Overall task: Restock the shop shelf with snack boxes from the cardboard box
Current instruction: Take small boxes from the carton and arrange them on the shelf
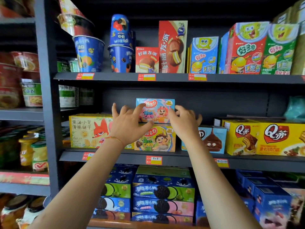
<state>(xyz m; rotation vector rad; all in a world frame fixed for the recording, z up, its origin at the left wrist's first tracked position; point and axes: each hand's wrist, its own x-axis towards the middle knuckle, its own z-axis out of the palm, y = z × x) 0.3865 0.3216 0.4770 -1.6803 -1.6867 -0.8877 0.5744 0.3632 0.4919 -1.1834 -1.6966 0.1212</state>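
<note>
A pink and light-blue snack box stands on top of a yellow snack box of the same brand on the middle shelf. My left hand touches the pink box's left side, fingers spread, index finger on its front and thumb at its lower edge. My right hand is at the box's right edge with its fingers curled round the side. The cardboard box is not in view.
A fox biscuit box sits left of the stack; a blue chocolate box and yellow cake boxes sit right. The upper shelf holds cups and pie boxes. Cookie boxes fill the shelf below. Jars stand far left.
</note>
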